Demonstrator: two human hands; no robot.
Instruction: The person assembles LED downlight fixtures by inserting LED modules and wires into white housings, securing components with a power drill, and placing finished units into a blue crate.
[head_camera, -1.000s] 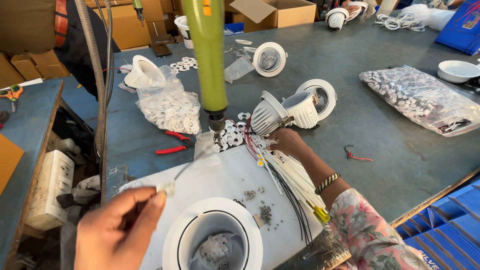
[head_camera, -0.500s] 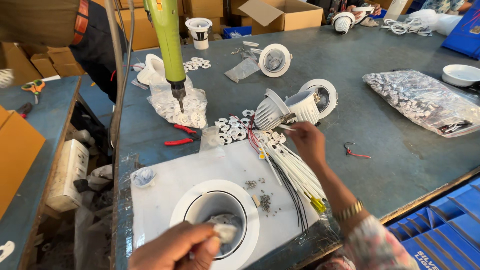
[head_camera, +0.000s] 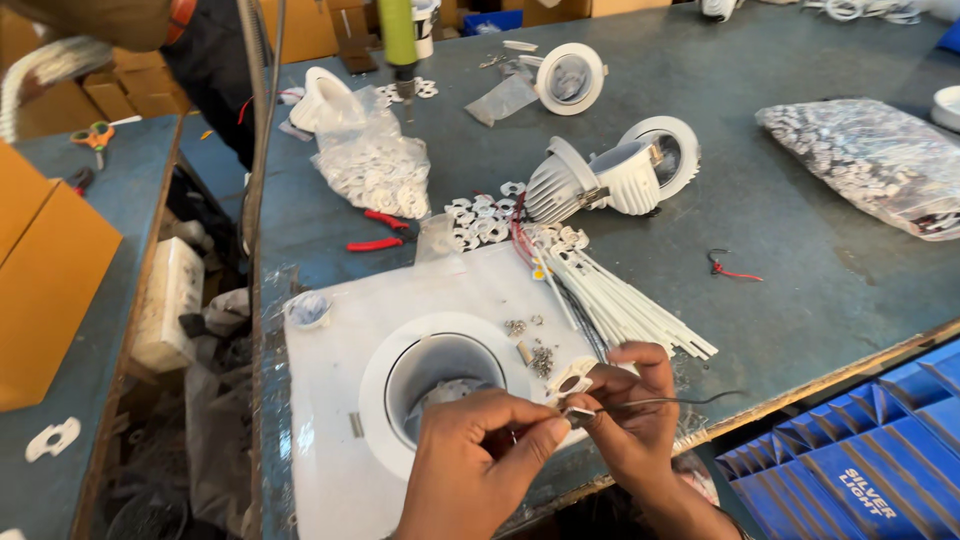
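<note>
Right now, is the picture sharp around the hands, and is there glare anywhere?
Head view: the left hand and right hand look fairly sharp, with slight blur on the small white part; soft glare lies on the white plate; even light, weak shadows.

A small white bracket (head_camera: 572, 381), flat with a rounded cut-out, is being pinched between the fingertips of both hands just above the near right edge of the white fixture plate. It is tilting slightly, its upper lobe showing clear of the fingers. A tiny metal clip (head_camera: 578, 413) is sitting under it at the fingertips, partly hidden. A thin dark wire (head_camera: 690, 400) is trailing from that spot to the right, nearly level, over the tabletop edge.
</note>
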